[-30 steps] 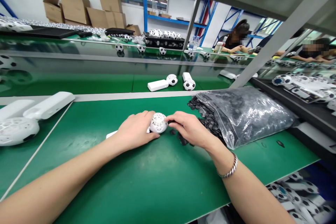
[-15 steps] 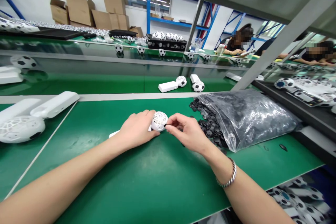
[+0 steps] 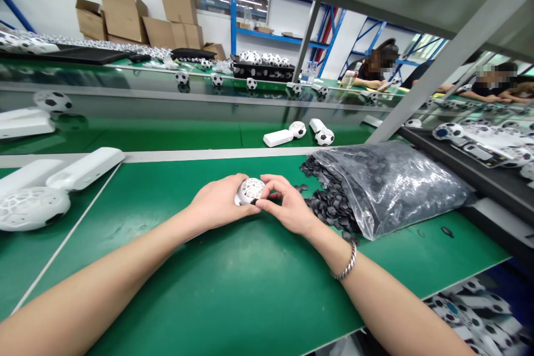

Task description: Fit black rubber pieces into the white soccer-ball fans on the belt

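Note:
My left hand is wrapped round a white handheld fan, its round soccer-ball head with a web-like grille facing up. The palm hides most of its handle. My right hand is closed at the right edge of the ball head, thumb and fingertips pressed against it. A dark patch shows by the thumb tip; whether a loose black piece is still pinched there, I cannot tell. Just right of that hand, small black pieces spill from a clear plastic bag onto the green worktop.
White fans lie at the left. Behind a pale rail, a green conveyor carries more fans. A slanted metal post and a dark tray rack stand at the right. People sit farther back.
My right hand has closed in on the ball head; the black piece seen at its fingertips before is no longer clearly visible. The ball head has turned slightly. Fans on the conveyor have shifted right.

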Demonstrator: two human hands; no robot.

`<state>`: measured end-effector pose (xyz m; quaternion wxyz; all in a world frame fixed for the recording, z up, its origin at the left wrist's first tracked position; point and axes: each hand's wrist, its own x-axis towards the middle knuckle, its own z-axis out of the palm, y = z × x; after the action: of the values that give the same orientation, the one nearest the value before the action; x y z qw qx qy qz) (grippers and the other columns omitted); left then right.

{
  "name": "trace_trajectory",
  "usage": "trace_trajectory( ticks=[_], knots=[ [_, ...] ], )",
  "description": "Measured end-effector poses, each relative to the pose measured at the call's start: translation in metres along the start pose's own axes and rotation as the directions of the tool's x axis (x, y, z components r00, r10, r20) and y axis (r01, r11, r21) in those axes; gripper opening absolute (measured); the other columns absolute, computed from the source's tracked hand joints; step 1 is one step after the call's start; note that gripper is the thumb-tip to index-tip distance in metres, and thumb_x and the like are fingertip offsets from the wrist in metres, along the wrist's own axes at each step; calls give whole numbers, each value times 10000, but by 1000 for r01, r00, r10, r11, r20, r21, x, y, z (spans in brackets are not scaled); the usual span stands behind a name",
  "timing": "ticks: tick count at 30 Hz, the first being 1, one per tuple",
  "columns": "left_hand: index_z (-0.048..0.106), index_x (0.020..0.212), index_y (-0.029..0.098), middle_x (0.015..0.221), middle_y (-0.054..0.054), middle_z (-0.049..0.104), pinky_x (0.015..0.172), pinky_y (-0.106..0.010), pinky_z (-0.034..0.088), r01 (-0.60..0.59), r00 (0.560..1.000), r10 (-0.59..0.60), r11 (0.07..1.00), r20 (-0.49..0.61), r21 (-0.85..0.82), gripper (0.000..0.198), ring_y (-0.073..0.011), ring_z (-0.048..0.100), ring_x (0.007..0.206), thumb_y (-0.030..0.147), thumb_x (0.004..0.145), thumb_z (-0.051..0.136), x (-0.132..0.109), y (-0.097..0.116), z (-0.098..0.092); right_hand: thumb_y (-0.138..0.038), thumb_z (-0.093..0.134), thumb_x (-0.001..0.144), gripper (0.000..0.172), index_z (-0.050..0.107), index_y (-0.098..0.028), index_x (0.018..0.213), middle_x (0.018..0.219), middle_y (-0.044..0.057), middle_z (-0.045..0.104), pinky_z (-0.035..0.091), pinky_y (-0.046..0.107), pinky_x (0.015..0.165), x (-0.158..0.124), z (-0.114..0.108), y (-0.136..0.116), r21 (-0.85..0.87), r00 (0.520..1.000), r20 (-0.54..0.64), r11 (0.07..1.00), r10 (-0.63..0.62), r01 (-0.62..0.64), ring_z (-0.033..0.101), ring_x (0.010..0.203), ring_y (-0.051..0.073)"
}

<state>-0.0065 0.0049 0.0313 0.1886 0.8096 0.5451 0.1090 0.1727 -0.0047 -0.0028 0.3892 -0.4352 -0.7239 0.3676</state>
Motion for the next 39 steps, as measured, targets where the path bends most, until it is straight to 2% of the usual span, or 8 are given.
trace_trajectory(
  ticks=[7,12,16,22,29,34,36,39],
  knots=[
    [520,1009,278,928,11,629,571,-269,393,27,999,-27,1000,-24,6,458,-214,584,799,566,654,542,0,0,2,-245,600,707,208,420,-191,795,1136,72,550,452,268,723,3,2,0,32,1000,12,999,8,-8,543,981,154],
    [473,1087,300,1044,11,614,654,-296,416,-9,999,9,1000,37,-10,527,-238,573,891,512,620,592,1,2,1,-298,563,754,155,535,-171,837,907,42,618,448,243,674,11,-33,1,-167,995,-89,985,33,-48,571,826,132],
    [447,1184,289,1116,-15,589,759,-351,384,-114,993,112,979,26,169,525,-260,524,965,314,668,535,4,-2,0,-192,574,729,64,621,-180,687,666,-4,621,414,231,622,8,-61,5,-523,987,-109,837,121,-160,557,632,112],
    [409,1248,314,1110,-26,562,743,-361,357,-143,987,157,946,-26,290,571,-255,475,968,170,697,434,5,-9,4,-218,648,681,90,657,-195,768,715,1,663,410,207,605,3,-60,6,-649,949,3,722,316,-239,593,665,125],
    [407,1246,307,1082,-38,565,720,-354,343,-157,981,183,944,-62,289,575,-253,473,950,141,696,428,5,-10,5,-123,532,717,131,632,-197,756,782,37,646,342,240,566,-3,-49,-7,-830,964,47,546,263,-108,571,721,164],
    [415,1244,302,1065,-38,569,783,-376,328,-200,968,236,934,-89,296,583,-253,460,969,92,700,399,9,-18,4,-146,467,777,179,587,-212,892,657,-22,586,350,220,547,-3,-44,-13,-596,992,62,802,108,-50,508,587,107],
    [409,1248,298,1067,-34,568,812,-378,326,-240,962,266,933,-61,267,580,-247,462,970,99,703,405,12,-22,4,-170,438,812,198,585,-209,938,721,-18,603,388,214,570,-3,-41,-15,-405,995,79,914,63,-26,514,597,94],
    [400,1251,293,1075,-32,567,832,-378,326,-279,955,295,931,-37,236,569,-247,460,982,114,711,411,14,-25,3,-192,465,824,216,596,-206,995,853,9,618,435,224,608,-2,-36,-16,-225,996,89,974,19,1,542,649,94]
  ],
)
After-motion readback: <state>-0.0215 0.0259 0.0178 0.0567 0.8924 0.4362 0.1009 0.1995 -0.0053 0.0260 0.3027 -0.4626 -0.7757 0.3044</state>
